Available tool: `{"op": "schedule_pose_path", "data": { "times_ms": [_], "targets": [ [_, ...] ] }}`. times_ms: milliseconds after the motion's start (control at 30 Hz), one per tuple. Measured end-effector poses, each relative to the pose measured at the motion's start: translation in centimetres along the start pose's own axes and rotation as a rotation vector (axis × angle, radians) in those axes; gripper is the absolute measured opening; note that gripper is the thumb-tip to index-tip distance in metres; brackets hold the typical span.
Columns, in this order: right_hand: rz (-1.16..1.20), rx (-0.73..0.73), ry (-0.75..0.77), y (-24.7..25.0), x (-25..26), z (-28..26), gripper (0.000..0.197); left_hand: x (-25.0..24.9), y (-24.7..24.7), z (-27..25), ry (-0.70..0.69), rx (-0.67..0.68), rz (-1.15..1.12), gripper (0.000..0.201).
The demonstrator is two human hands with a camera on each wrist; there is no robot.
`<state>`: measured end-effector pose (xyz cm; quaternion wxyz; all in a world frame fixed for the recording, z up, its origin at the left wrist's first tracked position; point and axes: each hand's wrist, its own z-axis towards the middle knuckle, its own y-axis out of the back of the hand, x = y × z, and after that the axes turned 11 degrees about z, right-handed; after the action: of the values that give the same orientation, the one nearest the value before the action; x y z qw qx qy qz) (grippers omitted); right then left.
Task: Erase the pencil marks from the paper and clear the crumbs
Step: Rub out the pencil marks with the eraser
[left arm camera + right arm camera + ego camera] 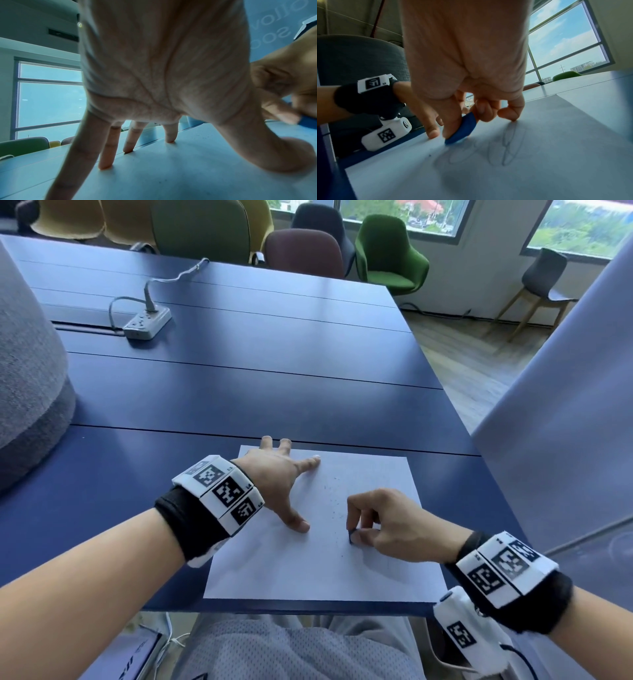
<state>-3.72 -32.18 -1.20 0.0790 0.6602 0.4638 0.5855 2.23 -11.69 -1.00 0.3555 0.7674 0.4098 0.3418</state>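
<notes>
While my left hand [274,474] lies spread with straight fingers [106,155] and thumb pressed flat on the paper [291,570], I treat the sheet as thin, light and liable to crease or slide on the blue table [205,378]. Hold it by flat pressure close to the working area, never by a pinch. To the right of that hand, dark crumbs [334,501] speckle the middle of the sheet; I judge them loose and easily brushed off. Further right, my right hand [387,525] pinches the blue eraser [462,129] between thumb and fingertips, its lower edge touching the paper. It looks small, firm and slightly rubbery, so grip it low. Looping pencil marks [488,155] remain just beside the eraser, under the right palm.
</notes>
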Motion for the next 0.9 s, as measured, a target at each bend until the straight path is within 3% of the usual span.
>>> {"op": "schedule_pose_path", "data": {
  "times_ms": [67,100,233,367,533,700,833,900],
  "targets": [
    [-0.019,0.105,-0.02,0.3,0.2,-0.1,0.008,0.0,0.0,-0.1,0.0,0.004,0.003,0.125],
    [-0.029,0.085,-0.023,0.4,0.3,0.1,0.008,0.0,0.1,-0.1,0.002,0.007,0.004,0.125],
    [0.016,-0.146,0.015,-0.3,0.3,0.7,0.01,0.0,0.0,0.0,0.004,0.006,0.004,0.125],
    [-0.006,0.054,0.012,-0.4,0.5,-0.2,0.008,0.0,0.0,-0.1,0.002,0.003,0.01,0.124],
    [0.003,-0.117,0.045,-0.7,0.6,0.9,0.007,-0.1,0.0,0.0,-0.001,0.0,0.012,0.125],
    [-0.015,0.135,0.031,-0.5,0.8,0.2,0.01,0.1,-0.1,0.0,0.003,0.009,-0.011,0.126],
    [-0.024,-0.013,0.075,-0.8,0.9,1.2,0.009,0.1,-0.2,0.0,0.006,0.002,-0.004,0.125],
    [-0.015,0.046,0.085,-0.8,0.3,0.6,0.012,0.1,-0.1,0.0,0.005,-0.001,-0.009,0.125]
  ]
}}
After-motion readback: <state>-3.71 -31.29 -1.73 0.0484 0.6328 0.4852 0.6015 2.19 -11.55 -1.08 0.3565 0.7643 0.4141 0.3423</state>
